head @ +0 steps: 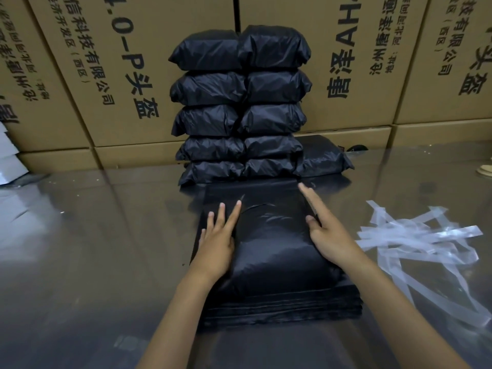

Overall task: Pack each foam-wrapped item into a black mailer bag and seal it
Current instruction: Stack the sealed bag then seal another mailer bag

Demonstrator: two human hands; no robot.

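A filled black mailer bag [271,243] bulges in the middle of the table, lying on a flat pile of empty black mailer bags [266,307]. My left hand [217,241] lies flat against the bag's left side, fingers straight and pointing away from me. My right hand [326,230] presses the bag's right side, its forefinger stretched out toward the far flap. The bag's far end [253,193] lies flat on the table. No foam-wrapped item shows outside a bag.
Two side-by-side columns of several packed black bags [239,107] stand behind, with one more packed bag [323,155] at their right. Cardboard boxes [106,75] wall off the back. Loose clear peel-off strips [420,235] litter the glossy table [93,249] at right.
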